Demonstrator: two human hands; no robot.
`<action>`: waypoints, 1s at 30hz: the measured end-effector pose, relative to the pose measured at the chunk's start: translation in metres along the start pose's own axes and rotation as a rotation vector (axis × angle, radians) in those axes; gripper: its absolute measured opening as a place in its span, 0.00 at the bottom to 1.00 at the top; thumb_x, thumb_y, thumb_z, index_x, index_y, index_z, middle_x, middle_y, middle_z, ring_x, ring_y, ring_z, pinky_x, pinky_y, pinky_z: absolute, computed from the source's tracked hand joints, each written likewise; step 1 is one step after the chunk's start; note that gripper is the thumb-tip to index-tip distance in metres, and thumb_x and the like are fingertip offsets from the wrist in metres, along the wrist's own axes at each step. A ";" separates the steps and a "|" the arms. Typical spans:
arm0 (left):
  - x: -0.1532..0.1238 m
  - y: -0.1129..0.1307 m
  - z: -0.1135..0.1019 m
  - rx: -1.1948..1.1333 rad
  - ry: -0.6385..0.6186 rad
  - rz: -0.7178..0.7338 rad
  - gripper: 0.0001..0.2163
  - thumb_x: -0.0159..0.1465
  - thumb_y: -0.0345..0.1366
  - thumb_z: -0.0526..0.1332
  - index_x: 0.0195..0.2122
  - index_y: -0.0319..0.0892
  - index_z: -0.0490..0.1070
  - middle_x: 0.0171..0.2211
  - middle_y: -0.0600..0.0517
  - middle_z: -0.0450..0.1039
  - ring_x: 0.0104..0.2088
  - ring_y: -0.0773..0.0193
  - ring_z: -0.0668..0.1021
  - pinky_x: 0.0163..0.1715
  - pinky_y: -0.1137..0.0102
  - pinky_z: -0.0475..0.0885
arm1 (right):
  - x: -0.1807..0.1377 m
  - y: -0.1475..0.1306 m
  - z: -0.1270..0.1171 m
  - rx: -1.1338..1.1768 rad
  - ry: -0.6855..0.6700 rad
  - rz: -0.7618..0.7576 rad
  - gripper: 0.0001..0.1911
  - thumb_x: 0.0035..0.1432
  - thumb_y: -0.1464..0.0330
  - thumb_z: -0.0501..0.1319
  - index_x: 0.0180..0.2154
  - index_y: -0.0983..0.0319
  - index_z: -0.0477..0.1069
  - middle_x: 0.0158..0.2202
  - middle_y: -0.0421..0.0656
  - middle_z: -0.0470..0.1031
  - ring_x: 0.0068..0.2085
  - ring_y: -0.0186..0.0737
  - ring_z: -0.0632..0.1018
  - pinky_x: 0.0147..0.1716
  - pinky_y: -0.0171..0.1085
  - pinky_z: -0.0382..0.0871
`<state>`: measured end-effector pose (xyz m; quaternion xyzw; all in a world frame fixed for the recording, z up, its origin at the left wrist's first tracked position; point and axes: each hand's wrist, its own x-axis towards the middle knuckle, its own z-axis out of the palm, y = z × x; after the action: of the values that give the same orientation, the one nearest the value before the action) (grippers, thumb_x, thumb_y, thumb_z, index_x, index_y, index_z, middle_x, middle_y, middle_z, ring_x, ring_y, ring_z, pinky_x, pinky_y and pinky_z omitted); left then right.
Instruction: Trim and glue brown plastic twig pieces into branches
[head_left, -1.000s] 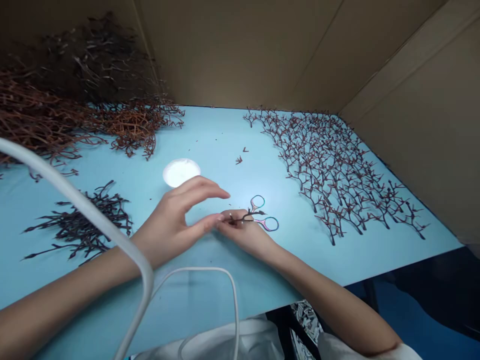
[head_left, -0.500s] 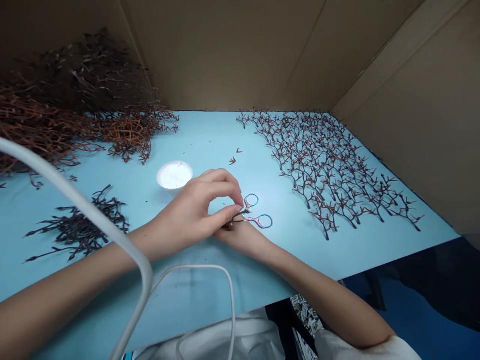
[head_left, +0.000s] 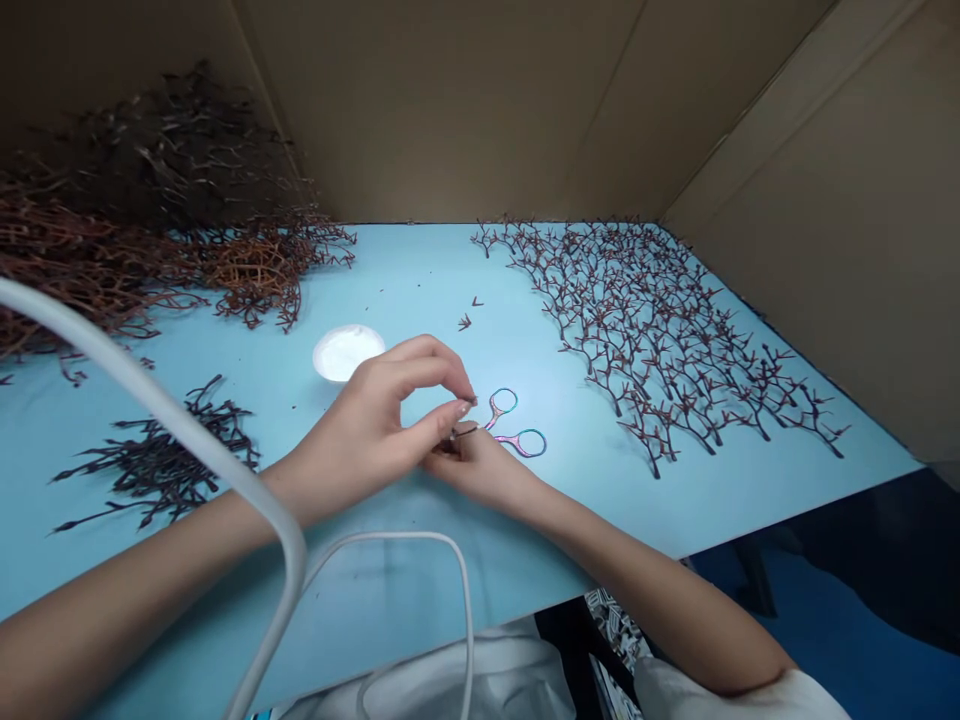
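In the middle of the table my left hand (head_left: 390, 410) arches over my right hand, its thumb and index finger nearly meeting around a tiny dark bit too small to name. My right hand (head_left: 484, 468) is closed, its fingers mostly hidden by the left. A thin dark twig (head_left: 466, 432) pokes out of its grasp. Just beyond lies a pair of scissors (head_left: 531, 443) with rainbow-tinted loop handles, their blades hidden behind the hands. A small white bowl (head_left: 330, 370) with white contents sits behind my left hand.
Dark short stems (head_left: 169, 455) lie piled at left. Brown and dark branching twigs (head_left: 247, 265) heap up behind them. Rows of forked twigs (head_left: 637, 320) cover the right side. Small offcuts (head_left: 465, 322) lie mid-table. A white curved tube (head_left: 281, 520) crosses the near left; cardboard walls (head_left: 465, 110) enclose the table.
My left thumb and fingers have shifted slightly left, away from the scissors, and the thumb has risen off the twig. My right hand has turned a little, showing more of its back.
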<state>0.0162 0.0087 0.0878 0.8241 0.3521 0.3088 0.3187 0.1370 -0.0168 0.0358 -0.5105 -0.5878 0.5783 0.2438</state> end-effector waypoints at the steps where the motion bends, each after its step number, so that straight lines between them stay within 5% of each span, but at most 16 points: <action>1: 0.000 -0.001 -0.001 -0.006 0.023 -0.017 0.05 0.54 0.30 0.53 0.26 0.42 0.68 0.30 0.52 0.67 0.33 0.64 0.70 0.34 0.70 0.64 | 0.000 -0.001 -0.001 0.031 -0.008 -0.010 0.06 0.47 0.73 0.54 0.21 0.64 0.62 0.19 0.36 0.61 0.22 0.28 0.62 0.22 0.30 0.55; 7: -0.003 -0.007 -0.009 -0.028 0.187 -0.099 0.05 0.54 0.31 0.53 0.24 0.41 0.67 0.28 0.53 0.67 0.33 0.64 0.70 0.35 0.69 0.64 | -0.003 -0.001 -0.006 0.065 0.075 -0.187 0.10 0.53 0.70 0.47 0.29 0.64 0.65 0.20 0.36 0.57 0.23 0.28 0.61 0.23 0.30 0.54; 14: -0.008 -0.010 -0.014 -0.115 0.303 -0.154 0.04 0.54 0.32 0.55 0.25 0.41 0.67 0.27 0.53 0.67 0.34 0.65 0.70 0.33 0.71 0.66 | -0.006 0.008 -0.002 0.154 0.178 -0.348 0.06 0.56 0.67 0.44 0.34 0.62 0.57 0.19 0.33 0.53 0.20 0.28 0.56 0.20 0.30 0.51; 22: -0.011 -0.015 -0.017 -0.298 0.302 -0.235 0.10 0.55 0.33 0.56 0.38 0.41 0.68 0.34 0.52 0.71 0.35 0.66 0.71 0.35 0.73 0.67 | -0.004 0.010 0.000 0.296 0.317 -0.368 0.04 0.54 0.67 0.48 0.29 0.60 0.53 0.18 0.32 0.54 0.19 0.27 0.56 0.18 0.29 0.50; 30: -0.011 -0.024 -0.005 -0.525 0.227 -0.385 0.08 0.52 0.32 0.57 0.34 0.39 0.69 0.32 0.51 0.72 0.35 0.65 0.73 0.36 0.71 0.68 | 0.000 0.013 -0.007 0.597 0.440 -0.343 0.07 0.47 0.64 0.58 0.26 0.61 0.64 0.20 0.34 0.61 0.19 0.25 0.58 0.18 0.29 0.50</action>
<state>-0.0030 0.0149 0.0700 0.5927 0.4428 0.4130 0.5311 0.1470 -0.0159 0.0251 -0.4236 -0.4046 0.5516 0.5939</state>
